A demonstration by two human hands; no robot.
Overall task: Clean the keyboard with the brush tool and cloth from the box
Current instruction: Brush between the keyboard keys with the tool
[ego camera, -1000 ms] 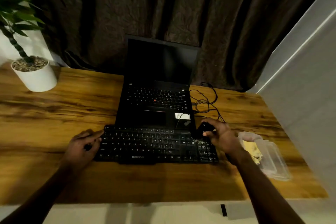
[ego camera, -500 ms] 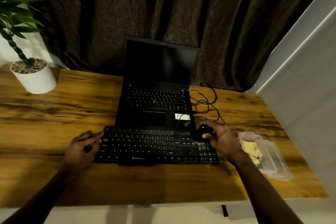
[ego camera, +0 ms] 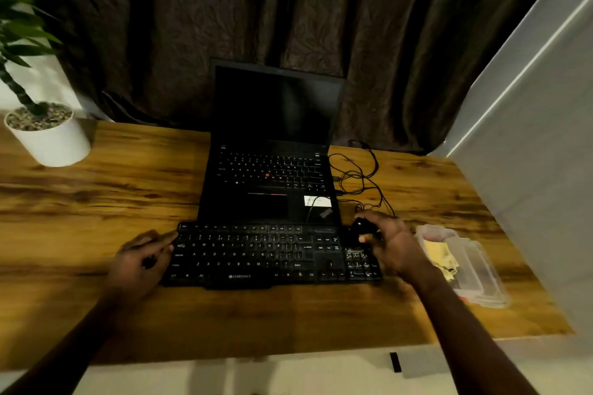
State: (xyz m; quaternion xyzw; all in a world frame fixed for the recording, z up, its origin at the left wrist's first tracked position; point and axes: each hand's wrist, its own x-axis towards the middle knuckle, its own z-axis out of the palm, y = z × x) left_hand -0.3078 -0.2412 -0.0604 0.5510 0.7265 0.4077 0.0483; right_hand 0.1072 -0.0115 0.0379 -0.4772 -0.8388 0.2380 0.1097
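A black keyboard (ego camera: 256, 253) lies on the wooden desk in front of an open laptop. My right hand (ego camera: 393, 244) hovers over the keyboard's far right corner. It grips a black rounded brush tool (ego camera: 361, 228), whose bristles I cannot make out in the dim light. My left hand (ego camera: 141, 258) rests against the keyboard's left end with its fingers curled around a small black piece (ego camera: 149, 262). To the right of my right hand stands a clear plastic box (ego camera: 475, 269) with a yellow cloth (ego camera: 439, 253) inside.
The black laptop (ego camera: 269, 170) stands open with a dark screen, touching the keyboard's far edge. Tangled black cables (ego camera: 356, 173) lie to its right. A white plant pot (ego camera: 48, 135) sits at the far left. A grey panel (ego camera: 529, 154) borders the desk's right side.
Both hands stay almost where they were. The right hand with the brush tool has shifted only slightly at the keyboard's right end.
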